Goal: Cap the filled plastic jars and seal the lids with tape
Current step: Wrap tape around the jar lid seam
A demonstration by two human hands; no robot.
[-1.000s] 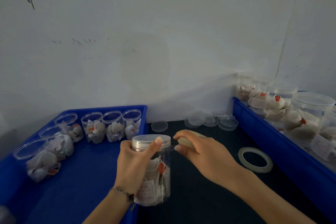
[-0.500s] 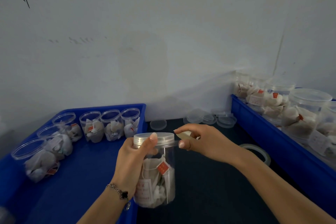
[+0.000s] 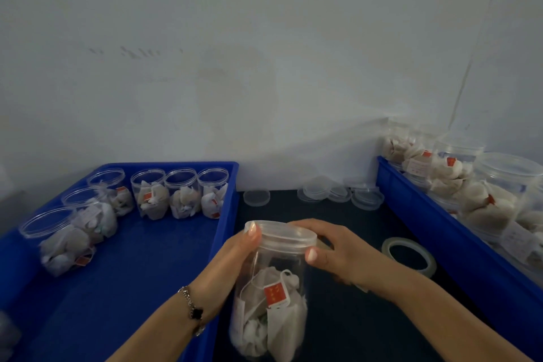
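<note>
Holding the jar above the table's dark mat with our left hand wrapped round it, our right hand presses tape on the lid, so we should rub it flat.

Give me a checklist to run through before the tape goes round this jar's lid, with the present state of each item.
1. Lid seated on the held jar: ok.
2. Left hand grip on the jar: ok, thumb at the lid's edge.
3. Right hand at the lid's rim: ok.
4. Tape strip stuck across lid and jar: cannot tell.
5. Tape roll within reach: ok, lying beside the right wrist.
6. Next open jars waiting in the left tray: ok.
</note>
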